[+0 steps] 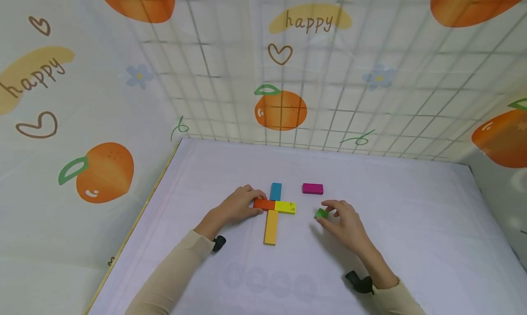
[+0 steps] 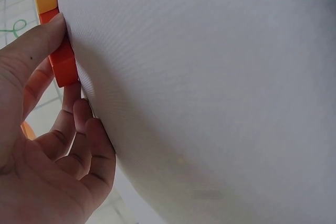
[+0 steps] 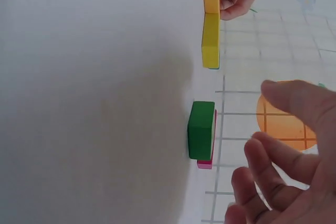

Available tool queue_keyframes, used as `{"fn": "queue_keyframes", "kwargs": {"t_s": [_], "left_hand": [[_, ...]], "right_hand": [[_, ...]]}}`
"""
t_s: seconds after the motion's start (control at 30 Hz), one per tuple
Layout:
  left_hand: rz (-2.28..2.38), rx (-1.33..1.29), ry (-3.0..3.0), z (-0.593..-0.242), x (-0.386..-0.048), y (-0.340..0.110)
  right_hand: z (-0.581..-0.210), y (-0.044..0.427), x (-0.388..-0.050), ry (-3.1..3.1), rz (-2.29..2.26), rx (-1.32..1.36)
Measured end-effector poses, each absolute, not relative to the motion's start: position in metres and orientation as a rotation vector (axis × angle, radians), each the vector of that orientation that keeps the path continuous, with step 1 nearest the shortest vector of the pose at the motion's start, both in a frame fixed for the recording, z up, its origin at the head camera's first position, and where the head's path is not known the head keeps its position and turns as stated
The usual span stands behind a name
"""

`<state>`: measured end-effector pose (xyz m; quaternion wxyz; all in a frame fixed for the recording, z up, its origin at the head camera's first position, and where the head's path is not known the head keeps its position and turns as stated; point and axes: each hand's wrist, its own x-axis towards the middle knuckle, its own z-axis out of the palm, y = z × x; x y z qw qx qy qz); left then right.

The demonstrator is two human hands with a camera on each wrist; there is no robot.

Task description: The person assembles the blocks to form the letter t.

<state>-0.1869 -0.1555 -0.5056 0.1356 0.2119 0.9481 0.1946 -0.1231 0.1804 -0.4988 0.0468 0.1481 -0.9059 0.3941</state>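
Note:
My left hand (image 1: 240, 204) pinches a red-orange block (image 1: 263, 205) between thumb and fingers; the left wrist view shows the thumb on one long side of the red-orange block (image 2: 64, 65). Its end touches a yellow block (image 1: 285, 207). A blue block (image 1: 276, 191) lies behind these two and a long amber block (image 1: 271, 228) in front, together forming a cross. My right hand (image 1: 345, 223) hovers over a small green block (image 1: 321, 213). In the right wrist view, a gap shows between its loosely bent fingers and the green block (image 3: 201, 130).
A magenta block (image 1: 313, 189) lies behind the green one, right of the cross. The white tabletop (image 1: 411, 205) runs back to a patterned cloth wall (image 1: 230, 91). More patterned cloth hangs at the left (image 1: 41, 168) and right sides.

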Motion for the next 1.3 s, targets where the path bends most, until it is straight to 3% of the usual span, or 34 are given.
{"fn": "queue_keyframes", "kwargs": {"t_s": [0.47,1.3], "left_hand": [[0.575,0.609,2.742,-0.505,-0.186,-0.156],[0.566,0.607,2.742,-0.502,-0.184,-0.155]], "right_hand": [[-0.502,0.185,-0.138,-3.013,1.230,0.227],[-0.506,0.185,-0.136,-3.032,1.240,0.245]]}}
